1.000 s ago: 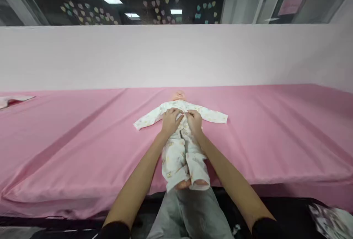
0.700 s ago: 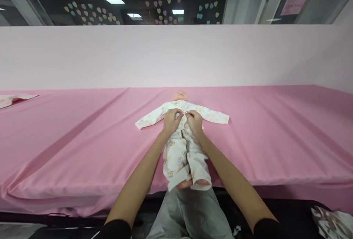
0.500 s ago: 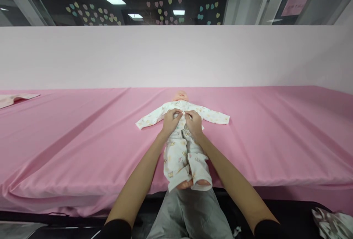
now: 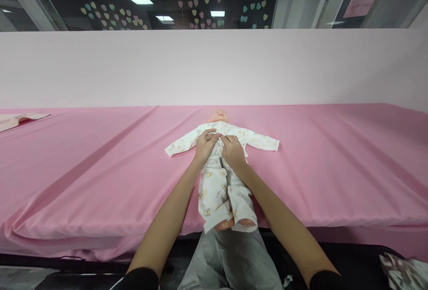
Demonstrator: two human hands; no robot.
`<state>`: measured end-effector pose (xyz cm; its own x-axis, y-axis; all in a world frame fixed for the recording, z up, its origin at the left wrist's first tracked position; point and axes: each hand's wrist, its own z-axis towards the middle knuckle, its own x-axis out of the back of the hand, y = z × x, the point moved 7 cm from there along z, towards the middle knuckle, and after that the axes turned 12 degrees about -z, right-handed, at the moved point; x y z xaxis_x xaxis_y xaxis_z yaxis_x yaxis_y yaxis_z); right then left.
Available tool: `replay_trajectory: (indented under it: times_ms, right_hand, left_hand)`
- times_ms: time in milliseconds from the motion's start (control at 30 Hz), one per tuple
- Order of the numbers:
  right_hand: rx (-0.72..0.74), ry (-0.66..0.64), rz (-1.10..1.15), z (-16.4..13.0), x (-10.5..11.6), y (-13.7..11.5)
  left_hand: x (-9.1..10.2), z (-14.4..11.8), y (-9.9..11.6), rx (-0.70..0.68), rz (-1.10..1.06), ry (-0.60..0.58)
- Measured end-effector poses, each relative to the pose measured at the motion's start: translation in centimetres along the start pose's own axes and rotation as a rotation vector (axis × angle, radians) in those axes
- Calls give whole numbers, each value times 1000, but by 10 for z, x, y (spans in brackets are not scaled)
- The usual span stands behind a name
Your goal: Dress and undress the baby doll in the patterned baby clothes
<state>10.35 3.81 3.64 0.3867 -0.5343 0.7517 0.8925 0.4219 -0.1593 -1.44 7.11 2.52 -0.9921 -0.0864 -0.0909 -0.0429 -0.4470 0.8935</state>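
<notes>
Long worktop (image 4: pixel 100 160), pink cloth. Doll (image 4: pixel 219 116) on back at near edge, feet over it. Left hand (image 4: pixel 204 146), right hand (image 4: pixel 232 151) pinch romper (image 4: pixel 219 183) front at chest. Hard tug might slide doll off.

We see a doll (image 4: pixel 219 116) on its back on the table (image 4: pixel 334 165), head away from us, feet at the near edge; both hands, left hand (image 4: pixel 204 146) beside right hand (image 4: pixel 232 151), on its chest; a cloth (image 4: pixel 20 119) far left; a wall (image 4: pixel 214 67) behind
</notes>
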Motion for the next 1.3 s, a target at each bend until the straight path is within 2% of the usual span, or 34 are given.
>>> replay_trajectory:
  times_ms: [233, 733, 1100, 1300]
  right_hand:
    - [-16, 22, 27, -1, 1, 2]
    - [-37, 122, 155, -4, 4, 5]
    - [-155, 164, 265, -3, 9, 14]
    - [-234, 181, 362, -1, 5, 26]
  left_hand:
    - [-1, 0, -4, 44, -82, -7]
    - [-2, -1, 1, 11, -10, -29]
    - [-1, -2, -3, 99, -83, -19]
    - [-1, -5, 2, 46, -29, 24]
